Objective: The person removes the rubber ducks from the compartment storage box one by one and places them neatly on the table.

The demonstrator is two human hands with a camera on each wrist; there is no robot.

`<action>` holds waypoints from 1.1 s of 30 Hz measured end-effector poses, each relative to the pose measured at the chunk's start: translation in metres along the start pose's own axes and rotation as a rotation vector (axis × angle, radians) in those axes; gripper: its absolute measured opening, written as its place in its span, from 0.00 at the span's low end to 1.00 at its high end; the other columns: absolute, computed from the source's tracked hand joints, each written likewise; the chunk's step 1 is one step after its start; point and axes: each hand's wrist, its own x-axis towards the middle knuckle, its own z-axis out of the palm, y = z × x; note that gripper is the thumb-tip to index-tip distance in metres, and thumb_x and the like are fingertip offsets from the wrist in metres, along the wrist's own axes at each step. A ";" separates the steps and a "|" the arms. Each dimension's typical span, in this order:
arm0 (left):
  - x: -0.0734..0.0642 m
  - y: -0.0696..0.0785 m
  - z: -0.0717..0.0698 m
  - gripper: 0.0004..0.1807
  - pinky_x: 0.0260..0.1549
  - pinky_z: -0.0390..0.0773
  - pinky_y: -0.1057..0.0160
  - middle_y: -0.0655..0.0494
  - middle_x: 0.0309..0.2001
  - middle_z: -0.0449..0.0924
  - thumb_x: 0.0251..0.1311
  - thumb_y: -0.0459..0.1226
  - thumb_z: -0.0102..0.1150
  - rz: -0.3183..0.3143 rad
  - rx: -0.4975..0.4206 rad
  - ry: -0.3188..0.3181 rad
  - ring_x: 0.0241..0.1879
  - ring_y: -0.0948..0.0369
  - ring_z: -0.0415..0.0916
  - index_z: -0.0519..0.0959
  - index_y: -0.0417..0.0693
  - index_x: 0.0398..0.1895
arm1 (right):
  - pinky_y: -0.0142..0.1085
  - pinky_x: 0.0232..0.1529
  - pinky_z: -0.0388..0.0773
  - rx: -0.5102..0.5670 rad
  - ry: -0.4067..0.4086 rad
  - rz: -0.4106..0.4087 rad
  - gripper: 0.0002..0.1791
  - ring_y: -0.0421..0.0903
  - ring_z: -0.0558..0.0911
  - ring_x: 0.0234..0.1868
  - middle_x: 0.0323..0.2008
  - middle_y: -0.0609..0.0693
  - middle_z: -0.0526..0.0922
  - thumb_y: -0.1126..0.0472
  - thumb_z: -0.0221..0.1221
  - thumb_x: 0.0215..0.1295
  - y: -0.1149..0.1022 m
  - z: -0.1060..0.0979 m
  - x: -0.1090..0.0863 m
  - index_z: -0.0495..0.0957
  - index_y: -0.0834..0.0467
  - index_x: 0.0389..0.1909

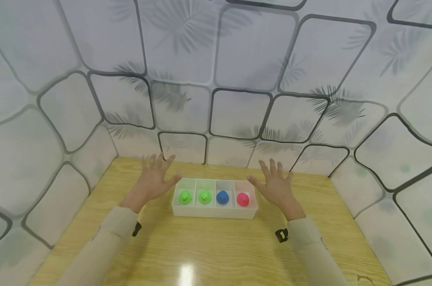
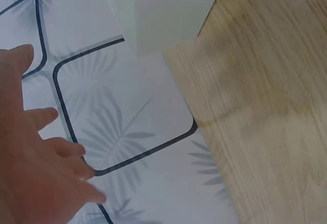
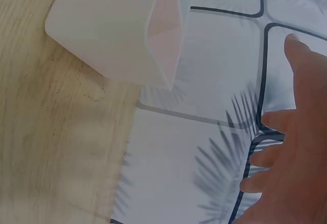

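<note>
A white four-part box [image 1: 214, 212] stands on the wooden table with one small rubber duck in each compartment. From left to right these are a green duck [image 1: 185, 197], another green duck [image 1: 204, 196], a blue duck [image 1: 222, 198] and a pink duck [image 1: 243, 200]. My left hand [image 1: 152, 180] is spread beside the box's left end, its thumb by the upper left corner. On the other side my right hand [image 1: 274, 186] is spread too, thumb pointing at the upper right corner. Both hold nothing. Each wrist view shows a box end apart from the fingers.
The wooden table [image 1: 208, 246] runs back to a patterned wall covering [image 1: 251, 115], which also encloses the left and right sides. Black wrist straps show at the left cuff [image 1: 136, 229] and right cuff [image 1: 281, 235].
</note>
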 end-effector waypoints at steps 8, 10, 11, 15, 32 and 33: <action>-0.002 -0.002 0.009 0.43 0.68 0.72 0.33 0.34 0.75 0.69 0.77 0.60 0.51 0.028 -0.122 -0.039 0.70 0.34 0.72 0.58 0.44 0.83 | 0.81 0.73 0.31 0.143 -0.041 -0.019 0.46 0.75 0.42 0.83 0.84 0.70 0.46 0.31 0.47 0.78 0.009 0.017 -0.003 0.52 0.56 0.85; -0.003 -0.002 0.011 0.40 0.62 0.78 0.35 0.33 0.69 0.76 0.77 0.59 0.53 0.031 -0.118 -0.025 0.63 0.36 0.79 0.63 0.44 0.81 | 0.80 0.73 0.31 0.176 -0.050 -0.016 0.46 0.74 0.41 0.83 0.84 0.70 0.46 0.32 0.47 0.79 0.012 0.021 -0.005 0.52 0.55 0.85; -0.003 -0.002 0.013 0.38 0.59 0.81 0.36 0.33 0.66 0.79 0.76 0.58 0.55 0.036 -0.116 -0.014 0.60 0.37 0.82 0.66 0.44 0.79 | 0.80 0.74 0.31 0.185 -0.052 -0.017 0.45 0.74 0.42 0.84 0.84 0.70 0.46 0.32 0.47 0.79 0.014 0.024 -0.005 0.52 0.55 0.85; -0.004 -0.003 0.021 0.31 0.51 0.85 0.40 0.35 0.58 0.86 0.74 0.51 0.61 0.074 -0.108 0.038 0.53 0.40 0.86 0.75 0.41 0.72 | 0.79 0.75 0.31 0.223 -0.057 -0.022 0.44 0.73 0.44 0.84 0.83 0.70 0.47 0.34 0.48 0.79 0.019 0.035 -0.007 0.53 0.57 0.84; -0.006 -0.003 0.048 0.23 0.62 0.79 0.37 0.41 0.60 0.86 0.67 0.44 0.69 0.062 -0.142 -0.028 0.62 0.39 0.81 0.84 0.41 0.61 | 0.81 0.73 0.45 0.234 -0.105 -0.067 0.42 0.70 0.54 0.83 0.81 0.70 0.56 0.37 0.53 0.78 0.030 0.075 -0.014 0.59 0.58 0.82; -0.005 -0.002 0.049 0.23 0.63 0.79 0.37 0.41 0.60 0.86 0.67 0.44 0.69 0.057 -0.145 -0.036 0.63 0.39 0.81 0.84 0.41 0.61 | 0.80 0.74 0.45 0.233 -0.112 -0.062 0.42 0.70 0.54 0.83 0.81 0.70 0.56 0.37 0.52 0.78 0.031 0.077 -0.015 0.59 0.58 0.82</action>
